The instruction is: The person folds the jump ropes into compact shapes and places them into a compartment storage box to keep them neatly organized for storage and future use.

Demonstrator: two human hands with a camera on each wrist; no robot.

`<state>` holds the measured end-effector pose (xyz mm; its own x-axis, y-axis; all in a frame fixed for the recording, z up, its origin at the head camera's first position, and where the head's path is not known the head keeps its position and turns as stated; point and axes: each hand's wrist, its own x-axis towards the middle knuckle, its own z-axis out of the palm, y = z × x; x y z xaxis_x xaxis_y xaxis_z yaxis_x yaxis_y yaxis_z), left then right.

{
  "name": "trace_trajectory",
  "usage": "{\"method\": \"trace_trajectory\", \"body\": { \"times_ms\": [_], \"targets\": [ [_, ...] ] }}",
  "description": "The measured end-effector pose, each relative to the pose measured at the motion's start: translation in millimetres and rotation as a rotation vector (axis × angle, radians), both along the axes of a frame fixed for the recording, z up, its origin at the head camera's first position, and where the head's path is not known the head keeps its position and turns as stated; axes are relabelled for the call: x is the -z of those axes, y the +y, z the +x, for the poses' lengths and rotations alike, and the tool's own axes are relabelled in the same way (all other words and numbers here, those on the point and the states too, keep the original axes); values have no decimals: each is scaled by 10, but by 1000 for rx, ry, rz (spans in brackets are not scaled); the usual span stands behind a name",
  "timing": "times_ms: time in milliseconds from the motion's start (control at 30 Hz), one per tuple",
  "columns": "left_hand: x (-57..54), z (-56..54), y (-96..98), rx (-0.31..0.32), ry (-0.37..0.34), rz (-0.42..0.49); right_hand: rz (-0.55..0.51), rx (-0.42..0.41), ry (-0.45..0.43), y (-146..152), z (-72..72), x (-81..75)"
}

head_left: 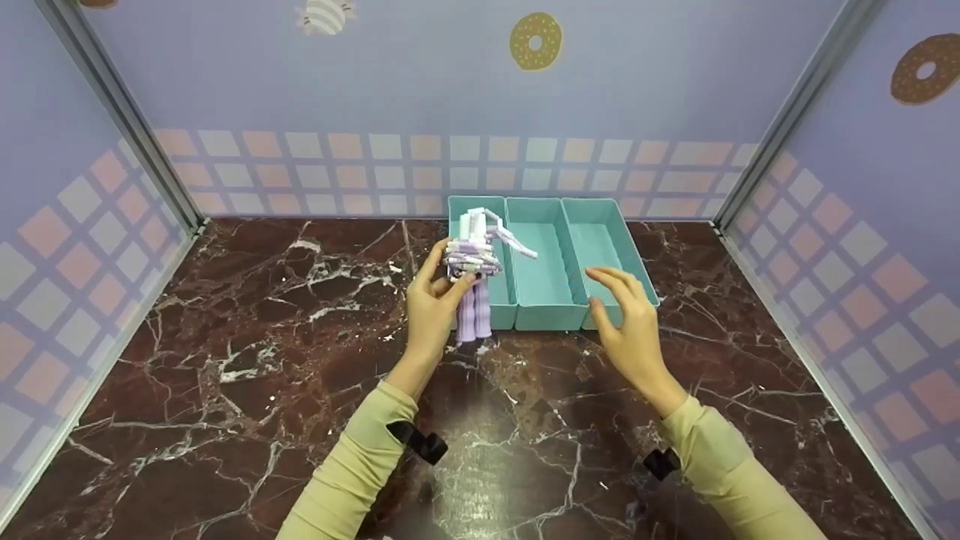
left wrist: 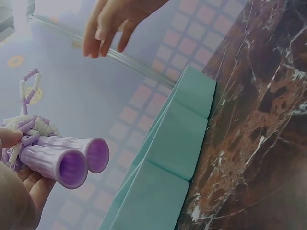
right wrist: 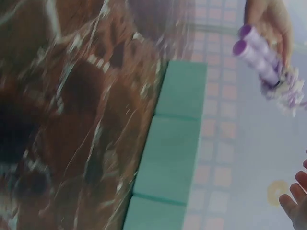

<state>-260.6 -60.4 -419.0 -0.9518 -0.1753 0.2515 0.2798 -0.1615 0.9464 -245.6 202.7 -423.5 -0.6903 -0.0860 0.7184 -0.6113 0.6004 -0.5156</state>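
Note:
My left hand [head_left: 430, 315] grips a coiled beaded jump rope [head_left: 472, 259] in purple and white, holding it up over the left teal bin [head_left: 504, 318]. Two ribbed purple handles [left wrist: 72, 165] hang below the bundle side by side, their hollow ends showing in the left wrist view. A loop of beads sticks out from the top, with a loose strand toward the right. The thumb presses against the wrapped beads. My right hand [head_left: 628, 324] hovers at the front of the right bin [head_left: 600, 244], fingers bent loosely and nothing in them.
Three teal bins stand side by side at the back of the dark marbled table [head_left: 300, 360], the middle bin [head_left: 551, 318] between the other two. Patterned panels [head_left: 405, 82] enclose the back and sides. Black straps [head_left: 420, 442] circle both wrists.

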Motion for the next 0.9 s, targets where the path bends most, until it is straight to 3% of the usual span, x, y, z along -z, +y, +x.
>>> {"method": "trace_trajectory", "body": {
  "times_ms": [233,533,900],
  "targets": [
    [22,-88,-32,-30,-31,-16,16,49,0,166,-178,171],
    [6,-277,-7,-103,-43,-69,102,106,7,330,-333,331],
    [-86,-497,19,-111,-55,-91,178,152,-55,427,-446,473]
  ]
}}
